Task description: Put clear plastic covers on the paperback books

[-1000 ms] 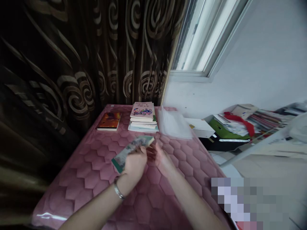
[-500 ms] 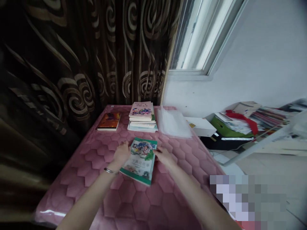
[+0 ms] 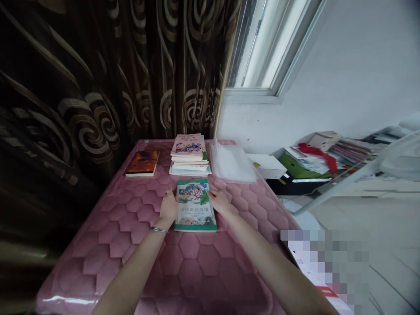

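While an orange-covered book (image 3: 142, 163) lies at the left, the left hand (image 3: 169, 206), its forearm slanting inward and a bracelet (image 3: 159, 229) at the wrist, curls mostly closed against the left edge of a green-bordered book (image 3: 196, 213). That book lies cover up above the pink padded surface (image 3: 188, 262), between the hands, its Chinese title ending 故事; beyond it, a book stack (image 3: 190, 168) bears a pink cover (image 3: 187, 145) reading 谜语大全. The right hand (image 3: 219, 202), reaching in diagonally, grips the opposite edge, fingers nearly together.
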Action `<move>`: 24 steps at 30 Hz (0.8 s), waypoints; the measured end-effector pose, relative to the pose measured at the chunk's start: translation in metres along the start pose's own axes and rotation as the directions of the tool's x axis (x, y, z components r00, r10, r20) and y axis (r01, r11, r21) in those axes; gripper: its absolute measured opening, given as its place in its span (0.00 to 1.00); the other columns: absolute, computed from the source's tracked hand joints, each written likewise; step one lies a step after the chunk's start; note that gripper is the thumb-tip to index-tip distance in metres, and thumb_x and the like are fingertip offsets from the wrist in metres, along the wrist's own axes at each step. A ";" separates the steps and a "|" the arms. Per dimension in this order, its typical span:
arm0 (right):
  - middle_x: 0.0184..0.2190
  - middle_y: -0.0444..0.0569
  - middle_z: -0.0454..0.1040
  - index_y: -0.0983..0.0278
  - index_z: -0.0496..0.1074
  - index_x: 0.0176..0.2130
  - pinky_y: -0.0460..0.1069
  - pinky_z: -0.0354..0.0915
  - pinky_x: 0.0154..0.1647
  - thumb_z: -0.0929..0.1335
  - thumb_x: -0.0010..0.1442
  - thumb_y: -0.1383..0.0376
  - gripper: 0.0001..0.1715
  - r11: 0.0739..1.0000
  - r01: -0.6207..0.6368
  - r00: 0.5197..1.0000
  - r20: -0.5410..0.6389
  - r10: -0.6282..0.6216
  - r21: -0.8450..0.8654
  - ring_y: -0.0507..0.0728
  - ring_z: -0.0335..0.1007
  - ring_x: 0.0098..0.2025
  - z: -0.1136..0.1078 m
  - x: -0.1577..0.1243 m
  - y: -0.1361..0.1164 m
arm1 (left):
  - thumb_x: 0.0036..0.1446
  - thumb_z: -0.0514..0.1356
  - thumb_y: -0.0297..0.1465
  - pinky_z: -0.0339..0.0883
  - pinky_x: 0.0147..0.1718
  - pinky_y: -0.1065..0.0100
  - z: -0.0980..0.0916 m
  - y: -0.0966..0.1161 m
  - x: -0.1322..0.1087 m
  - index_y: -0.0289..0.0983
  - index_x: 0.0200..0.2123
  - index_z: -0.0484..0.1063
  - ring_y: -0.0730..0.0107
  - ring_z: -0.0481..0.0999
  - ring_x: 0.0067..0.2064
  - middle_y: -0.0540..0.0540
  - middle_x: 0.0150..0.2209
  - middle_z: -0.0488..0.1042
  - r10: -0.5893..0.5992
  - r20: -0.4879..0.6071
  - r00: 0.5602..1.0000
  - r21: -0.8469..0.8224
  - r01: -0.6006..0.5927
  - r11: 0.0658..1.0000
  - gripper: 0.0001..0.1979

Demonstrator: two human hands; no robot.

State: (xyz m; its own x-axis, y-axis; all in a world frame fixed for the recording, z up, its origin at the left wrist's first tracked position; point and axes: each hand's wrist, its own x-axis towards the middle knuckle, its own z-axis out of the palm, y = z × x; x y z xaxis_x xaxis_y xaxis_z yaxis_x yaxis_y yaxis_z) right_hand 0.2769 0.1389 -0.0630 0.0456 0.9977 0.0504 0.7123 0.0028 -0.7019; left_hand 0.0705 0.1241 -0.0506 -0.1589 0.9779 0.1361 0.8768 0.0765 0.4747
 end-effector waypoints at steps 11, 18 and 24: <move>0.40 0.52 0.78 0.63 0.77 0.40 0.46 0.63 0.46 0.59 0.65 0.66 0.18 0.987 0.034 0.997 -0.061 -0.044 -0.157 0.57 0.73 0.44 0.007 0.000 -0.009 | 0.56 0.48 0.17 0.66 0.52 0.59 0.010 -0.001 0.005 0.31 0.52 0.64 0.60 0.71 0.52 0.33 0.54 0.65 0.119 -0.111 0.987 -0.043 -0.125 0.991 0.20; 0.47 0.53 0.74 0.58 0.78 0.45 0.54 0.60 0.52 0.60 0.64 0.61 0.18 0.959 -0.021 0.996 -0.090 -0.004 -0.281 0.62 0.66 0.51 0.010 -0.015 -0.006 | 0.59 0.50 0.22 0.50 0.62 0.51 -0.002 -0.017 0.004 0.42 0.56 0.65 0.58 0.60 0.62 0.45 0.63 0.61 0.373 0.115 0.921 0.068 -0.381 0.922 0.23; 0.48 0.52 0.72 0.56 0.77 0.46 0.55 0.62 0.46 0.60 0.65 0.60 0.19 0.940 -0.049 0.994 -0.110 0.013 -0.336 0.64 0.63 0.51 0.010 -0.028 -0.010 | 0.62 0.47 0.24 0.49 0.64 0.60 -0.001 -0.019 0.013 0.37 0.57 0.65 0.65 0.60 0.63 0.44 0.62 0.63 0.443 0.133 0.887 0.032 -0.450 0.892 0.21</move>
State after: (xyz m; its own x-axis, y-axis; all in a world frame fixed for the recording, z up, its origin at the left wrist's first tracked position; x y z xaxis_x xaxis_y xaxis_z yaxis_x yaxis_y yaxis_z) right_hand 0.2611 0.1121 -0.0645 0.1316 0.9841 0.1192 0.9032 -0.0695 -0.4235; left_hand 0.0510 0.1354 -0.0572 0.3079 0.9268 0.2149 0.8684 -0.3660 0.3345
